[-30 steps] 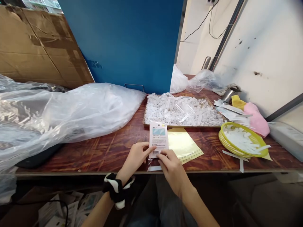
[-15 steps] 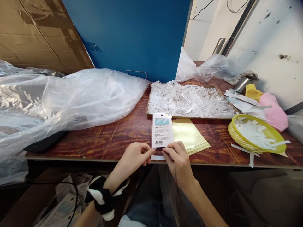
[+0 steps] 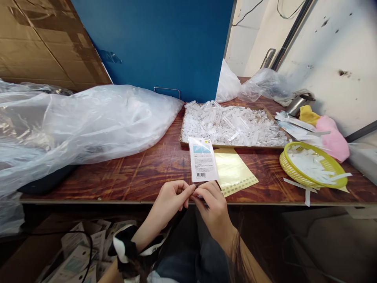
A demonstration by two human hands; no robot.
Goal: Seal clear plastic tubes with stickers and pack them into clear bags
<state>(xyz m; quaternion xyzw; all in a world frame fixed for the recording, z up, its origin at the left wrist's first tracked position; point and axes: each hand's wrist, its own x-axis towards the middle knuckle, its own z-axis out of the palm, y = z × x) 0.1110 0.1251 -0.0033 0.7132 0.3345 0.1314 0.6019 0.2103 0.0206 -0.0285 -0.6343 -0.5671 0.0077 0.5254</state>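
Observation:
A white printed card in a clear sleeve [image 3: 203, 160] lies on the wooden table, its lower edge just beyond my fingertips. My left hand [image 3: 173, 196] is closed in a pinch at the table's front edge. My right hand [image 3: 210, 200] is pinched too, its fingertips meeting those of my left hand below the card. What sits between the fingers is too small and hidden to make out. Right of the card, partly under it, is a yellowish sheet [image 3: 235, 169] with rows of small round stickers along its lower edge.
Behind the card, a shallow tray [image 3: 229, 118] holds many clear plastic pieces. A yellow basket [image 3: 338, 184] of white strips stands at right, near a pink cloth [image 3: 332, 137]. Large plastic bags [image 3: 118, 122] cover the left; a blue panel [image 3: 159, 43] stands behind.
My hands have come together until the fingertips meet. The white strip that lay below the card is now mostly hidden by my fingers. The card's lower end has tilted slightly right. The view has shifted a little.

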